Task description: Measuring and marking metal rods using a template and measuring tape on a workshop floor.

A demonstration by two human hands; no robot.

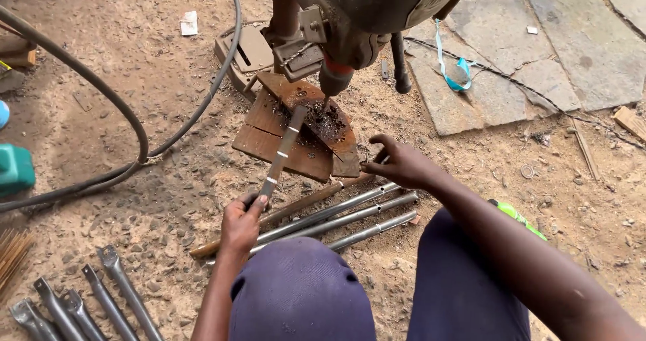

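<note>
My left hand (pixel 240 221) grips the near end of a flat metal bar (pixel 281 154) whose far end lies on the rusty drill table (pixel 269 122), under the bit of a drill press (pixel 350 24). Dark metal shavings (pixel 328 121) cover the plate below the bit. To the right of the table, my right hand (pixel 402 164) has its fingers curled around a thin handle or rod; what exactly it holds is hard to tell. Three long steel rods (pixel 336 216) and a rusty bar lie on the ground between my hands, above my blue-clad knees.
Several flattened-end steel rods (pixel 87 300) lie at the bottom left. A thick black hose (pixel 121 112) curves across the sandy ground at left. Stone slabs (pixel 538 45) with a blue strap (pixel 454 68) sit at the upper right. A green object (pixel 517 216) lies by my right arm.
</note>
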